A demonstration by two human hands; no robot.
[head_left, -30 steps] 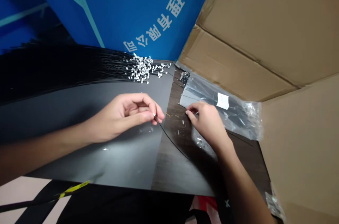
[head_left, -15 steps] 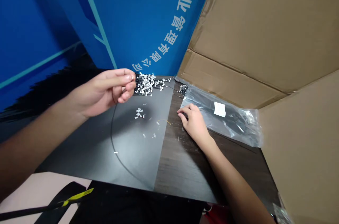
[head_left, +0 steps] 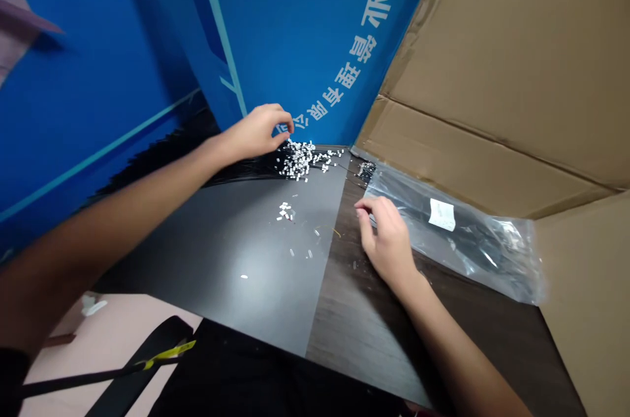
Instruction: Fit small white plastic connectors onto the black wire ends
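My left hand [head_left: 266, 130] is over the far end of a bundle of thin black cables [head_left: 241, 172] with small white end pieces [head_left: 298, 159]. Its thumb and forefinger curl together at the edge of the white ends. Whatever lies between those fingertips blends into the bundle. Near the open end of a clear plastic bag [head_left: 472, 253], my right hand [head_left: 386, 233] rests low over the table, thumb and fingers pinched. I cannot make out what is in that pinch. A few loose white pieces [head_left: 284, 210] lie on the grey sheet between the hands.
Blue panels [head_left: 305, 29] with white characters stand behind the table, and a large cardboard box [head_left: 516, 75] is at the right. Small clear tubes [head_left: 310, 253] and a short yellow strand [head_left: 336, 232] are scattered on the tabletop. A black strap with a yellow tag [head_left: 170, 355] lies below.
My left hand has moved to the far edge of the cable bundle. The single black cable that hung from it no longer shows apart. My right hand stays beside the bag; the view has shifted.
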